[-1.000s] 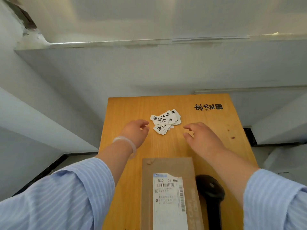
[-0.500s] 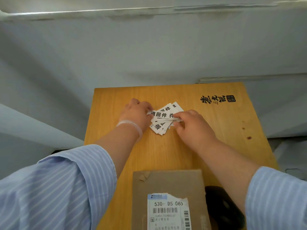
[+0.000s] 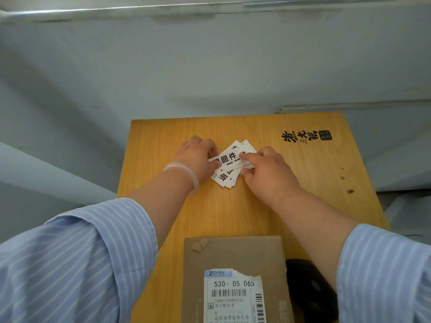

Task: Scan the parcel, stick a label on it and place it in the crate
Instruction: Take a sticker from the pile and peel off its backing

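Note:
A brown cardboard parcel [image 3: 235, 255] with a white shipping slip lies at the near edge of the wooden table [image 3: 303, 183]. A small pile of white labels [image 3: 229, 159] with black characters lies at the table's middle. My left hand [image 3: 198, 157] rests on the pile's left side, fingertips on the labels. My right hand [image 3: 268, 171] pinches the top label at the pile's right side between thumb and forefinger. A black scanner [image 3: 307, 290] lies just right of the parcel, partly hidden by my right sleeve.
The table stands against a pale grey wall with a ledge above. A black printed logo [image 3: 305, 136] marks the table's far right corner. Small dark spots [image 3: 349, 191] dot the right side. No crate is in view.
Both hands moved forward from hovering near the labels onto the pile. The right fingers now pinch a label. The view tilted down and closer to the table.

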A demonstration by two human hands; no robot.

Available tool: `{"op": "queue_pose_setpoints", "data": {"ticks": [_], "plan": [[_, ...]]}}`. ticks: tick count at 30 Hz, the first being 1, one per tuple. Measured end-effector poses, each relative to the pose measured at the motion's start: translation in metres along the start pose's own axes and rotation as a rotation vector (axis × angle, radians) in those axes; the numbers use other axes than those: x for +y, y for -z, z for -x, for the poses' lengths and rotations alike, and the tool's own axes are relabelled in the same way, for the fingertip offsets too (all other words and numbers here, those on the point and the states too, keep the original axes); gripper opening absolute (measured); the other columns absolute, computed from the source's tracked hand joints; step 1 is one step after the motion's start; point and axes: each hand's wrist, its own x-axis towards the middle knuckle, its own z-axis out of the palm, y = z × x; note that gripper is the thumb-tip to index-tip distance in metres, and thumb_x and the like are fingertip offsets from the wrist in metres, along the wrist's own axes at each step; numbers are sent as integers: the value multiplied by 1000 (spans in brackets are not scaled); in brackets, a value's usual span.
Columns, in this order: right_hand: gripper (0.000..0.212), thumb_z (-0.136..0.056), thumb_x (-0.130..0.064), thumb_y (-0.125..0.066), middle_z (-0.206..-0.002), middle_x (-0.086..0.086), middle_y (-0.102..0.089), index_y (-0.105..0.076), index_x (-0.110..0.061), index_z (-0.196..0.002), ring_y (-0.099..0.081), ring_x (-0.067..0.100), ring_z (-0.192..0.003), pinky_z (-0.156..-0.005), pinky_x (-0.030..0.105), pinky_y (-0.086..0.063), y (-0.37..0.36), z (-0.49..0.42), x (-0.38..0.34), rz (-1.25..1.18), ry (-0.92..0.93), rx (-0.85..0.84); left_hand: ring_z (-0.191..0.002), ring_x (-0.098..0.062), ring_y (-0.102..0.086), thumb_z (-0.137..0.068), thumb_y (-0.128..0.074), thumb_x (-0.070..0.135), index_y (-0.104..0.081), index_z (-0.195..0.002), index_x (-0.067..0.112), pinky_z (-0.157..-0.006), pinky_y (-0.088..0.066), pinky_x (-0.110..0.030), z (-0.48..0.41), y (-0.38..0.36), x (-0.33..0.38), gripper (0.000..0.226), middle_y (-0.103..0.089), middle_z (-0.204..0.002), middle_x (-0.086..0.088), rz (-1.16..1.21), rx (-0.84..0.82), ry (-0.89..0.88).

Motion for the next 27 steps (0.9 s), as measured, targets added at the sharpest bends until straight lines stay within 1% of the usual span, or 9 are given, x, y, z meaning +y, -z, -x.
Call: {"op": "queue_pose_setpoints", "data": {"ticks": [2,4,8,14,19,22,23,25,27], "plan": [[44,-94,-35,-51,-126,1,-47,-49,-32,-137,-44,23,-120,-97,39,-44,1,1,-1,-8,7,27,-91,-15,-55,-88,-63,29,-58,-91,30,-76,-48,-30,2,3,1,7,-59,-100,5,100,-3,18],[45,-93,-34,-52,-129,3,-47,-47,-29,-138,-44,24,-123,-99,40,-43,4,1,-3,-20,19,62,-78,-10,-55,-91,-60,26,-59,-91,29,-63,-44,-25,4,7,2,3,-59,-90,8,156,-5,35],[46,-94,-34,-54,-135,3,-48,-47,-27,-139,-43,24,-127,-103,41,-40,13,1,-10,-92,36,73,-84,-11,-56,-93,-58,25,-65,-97,28,-62,-41,-23,8,18,4,9,-60,-92,9,148,-1,30],[44,-93,-34,-56,-138,0,-52,-50,-28,-136,-50,21,-124,-103,41,-42,21,8,-21,-189,53,4,-73,4,-53,-92,-60,24,-67,-93,28,-58,-37,-13,23,34,11,8,-60,-80,19,282,15,-46],[13,-89,-29,-65,-97,-2,-68,-64,-22,-99,-63,18,-91,-78,33,-50,48,24,-36,-373,34,34,-66,1,-55,-91,-63,23,-69,-93,26,-56,-39,-12,51,57,24,7,-63,-76,16,446,53,-56],[12,-86,-26,-69,-88,0,-72,-66,-18,-93,-68,18,-85,-77,32,-54,70,42,-42,-542,7,21,-68,-1,-60,-90,-63,25,-69,-93,23,-62,-44,-19,78,71,27,6,-67,-77,11,551,29,-31],[11,-87,-24,-68,-84,-2,-72,-66,-16,-94,-69,15,-80,-72,24,-54,78,50,-43,-582,0,19,-70,-3,-62,-91,-63,27,-68,-92,22,-63,-45,-22,88,75,28,8,-68,-79,9,567,16,-17],[7,-88,-20,-67,-77,-7,-70,-64,-16,-93,-66,5,-67,-54,8,-45,93,71,-46,-647,-7,13,-71,-3,-63,-92,-61,30,-67,-92,21,-63,-47,-23,109,82,35,11,-69,-81,8,581,0,4],[3,-89,-17,-66,-77,-5,-71,-63,-18,-90,-63,0,-60,-48,5,-40,106,93,-48,-689,-10,18,-70,-2,-62,-92,-60,29,-67,-91,20,-62,-47,-23,131,90,45,12,-69,-81,7,619,-1,2]]}}
